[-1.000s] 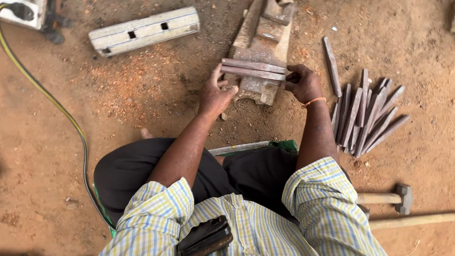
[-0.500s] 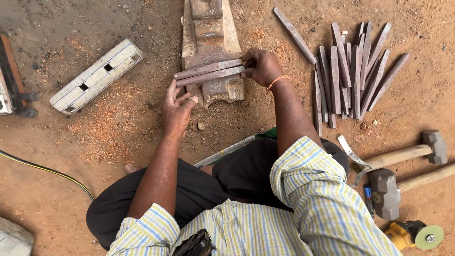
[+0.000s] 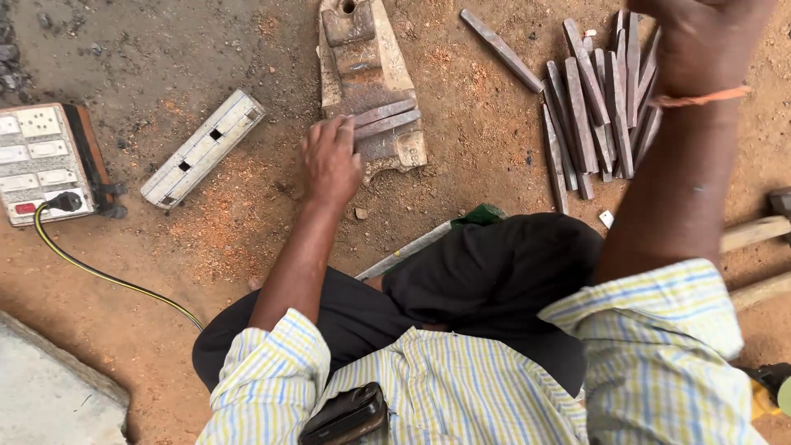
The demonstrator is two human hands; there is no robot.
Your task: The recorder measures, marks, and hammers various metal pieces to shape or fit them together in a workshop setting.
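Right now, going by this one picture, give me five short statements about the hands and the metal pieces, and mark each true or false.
1. The left hand rests on the end of the two metal bars lying across the metal block. True.
2. The right hand is also pressing on those bars. False: it is raised near the camera, far from the block.
3. A pile of metal bars lies on the ground right of the block. True.
4. The switch board has nothing plugged in. False: a black plug with a yellow cable sits in it.
5. The white channel piece lies on the block. False: it lies on the dirt left of it.
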